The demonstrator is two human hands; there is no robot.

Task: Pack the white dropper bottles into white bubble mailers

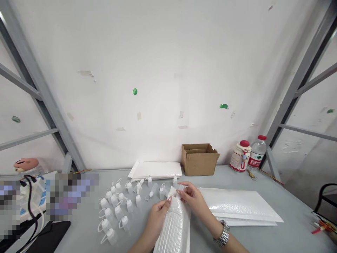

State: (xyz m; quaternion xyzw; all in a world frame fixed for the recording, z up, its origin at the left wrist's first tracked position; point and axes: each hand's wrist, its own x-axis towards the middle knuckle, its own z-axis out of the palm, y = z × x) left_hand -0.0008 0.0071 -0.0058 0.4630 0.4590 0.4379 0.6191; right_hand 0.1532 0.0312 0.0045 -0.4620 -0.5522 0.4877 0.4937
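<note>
A white bubble mailer [172, 225] slants up from the near edge of the table, its opened mouth at the far end. My left hand [158, 214] is closed on the left edge of that mouth. At the right side of the opening, my right hand [192, 196] pinches a small translucent plastic bottle [180, 188], partly covered by the fingers. Several small squeeze bottles with looped caps [117, 211] stand to the left of my hands. One bottle [152, 190] among them lies tilted, and another bottle [175, 180] stands just beyond the mailer.
More bubble mailers [237, 203] lie stacked at the right, and a white stack [155, 170] rests against the wall. Behind my hands stands a cardboard box [200, 163]. A white jar [240, 156] and water bottle [257, 153] are at back right; cables [31, 203] at left.
</note>
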